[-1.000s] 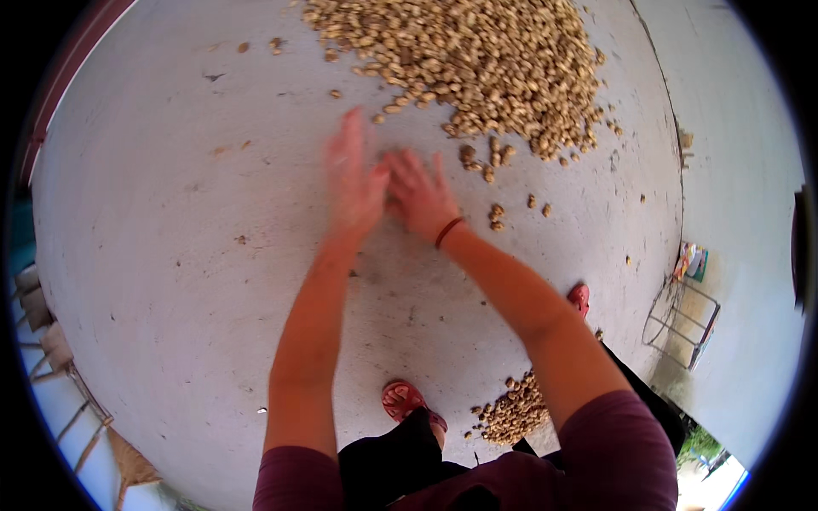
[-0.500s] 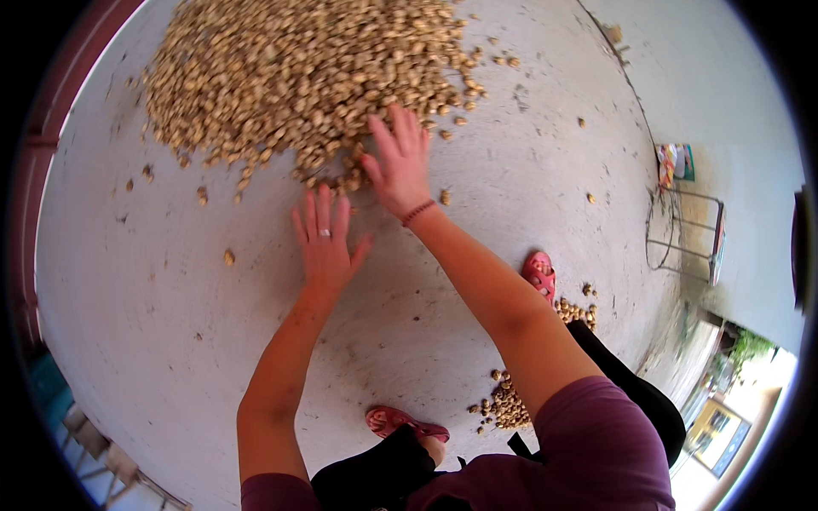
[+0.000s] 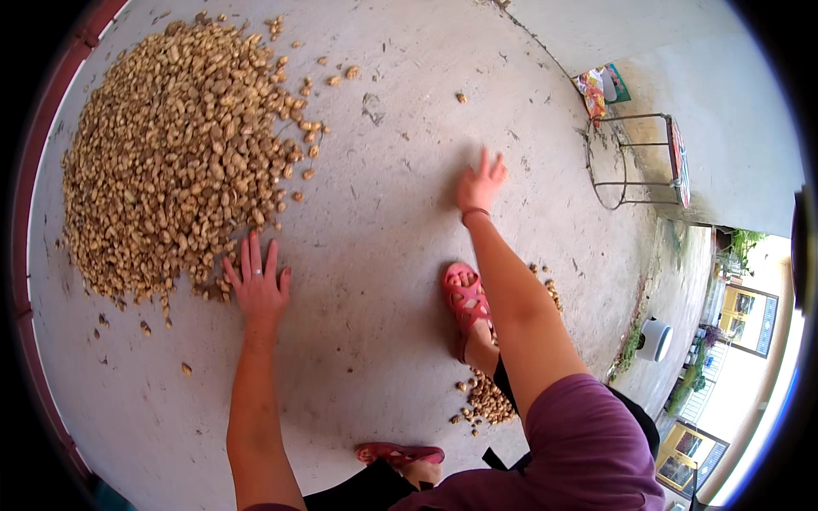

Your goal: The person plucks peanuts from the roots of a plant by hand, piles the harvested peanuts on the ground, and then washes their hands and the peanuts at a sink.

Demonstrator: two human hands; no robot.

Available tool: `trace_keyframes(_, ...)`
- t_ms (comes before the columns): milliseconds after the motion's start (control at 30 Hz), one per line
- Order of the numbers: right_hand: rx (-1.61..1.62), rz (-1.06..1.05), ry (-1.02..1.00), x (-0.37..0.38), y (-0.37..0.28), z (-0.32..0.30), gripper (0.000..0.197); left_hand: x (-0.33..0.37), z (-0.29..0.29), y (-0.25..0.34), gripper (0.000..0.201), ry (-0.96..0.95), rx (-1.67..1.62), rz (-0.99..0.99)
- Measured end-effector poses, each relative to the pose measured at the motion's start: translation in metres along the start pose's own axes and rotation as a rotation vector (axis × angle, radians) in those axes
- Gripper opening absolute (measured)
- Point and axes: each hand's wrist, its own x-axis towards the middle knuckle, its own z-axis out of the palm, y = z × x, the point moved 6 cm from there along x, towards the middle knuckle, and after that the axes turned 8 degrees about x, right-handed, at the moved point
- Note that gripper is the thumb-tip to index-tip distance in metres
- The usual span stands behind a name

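Note:
A large heap of peanuts in their shells (image 3: pixel 179 153) lies on the concrete floor at the left. My left hand (image 3: pixel 261 285) is at the heap's near right edge, fingers spread toward the nuts and a ring on one finger. Away from the heap, my right hand (image 3: pixel 483 186) is low over the floor on the right. Some of its fingers are stretched out and apart, slightly blurred; whatever lies under its palm is hidden. A single peanut (image 3: pixel 461 98) rests on the floor beyond that hand.
My feet, in red sandals (image 3: pixel 466 298), stand on the floor, with a smaller patch of peanuts (image 3: pixel 490 400) beside them. A metal-framed stool (image 3: pixel 645 160) lies on its side by the wall at right, near a colourful packet (image 3: pixel 591 92). A dark red edge (image 3: pixel 24 247) borders the left.
My view has turned rightward, so the heap appears farther left. My right hand has left the heap and swung out to the right; my left hand now meets the heap's edge.

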Motion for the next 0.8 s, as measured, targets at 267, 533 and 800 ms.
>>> trace_keyframes(267, 0.346, 0.304, -0.151, 0.052, 0.005, 0.024, 0.021, -0.003, 0.003, -0.007, 0.042, -0.001, 0.033, 0.005)
trace_keyframes(533, 0.426, 0.466, -0.399, 0.113, -0.062, 0.087, 0.018, 0.001, 0.0, -0.004, 0.043, -0.074, -0.026, -0.012)
trace_keyframes(800, 0.245, -0.716, -0.61, 0.022, -0.202, 0.088, 0.044, 0.0, 0.002, -0.008, 0.042, -0.037, -0.049, -0.027)
